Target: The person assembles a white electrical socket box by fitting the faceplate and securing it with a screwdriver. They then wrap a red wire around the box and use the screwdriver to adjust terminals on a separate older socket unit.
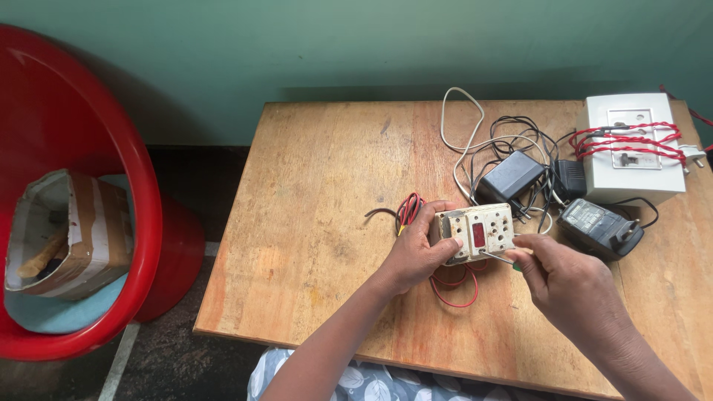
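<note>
Switchboard [475,232], off-white and grimy, with a red rocker and socket holes, held tilted just above the tabletop [319,193], right of centre and nearer the front edge. Left hand [416,256] clasped round its left end, thumb on the face. Right hand [568,286] pinched on a thin screwdriver [496,257], tip at the lower edge of the face. Red and black wires [453,286] trailing beneath. Behind, toward the back right corner: black adapters [598,226], tangled cables [512,141], a white box [631,148] wound with red wire. Left of the tabletop, a red chair [141,200] with an open, taped cardboard box [70,234]; contents unclear.
</note>
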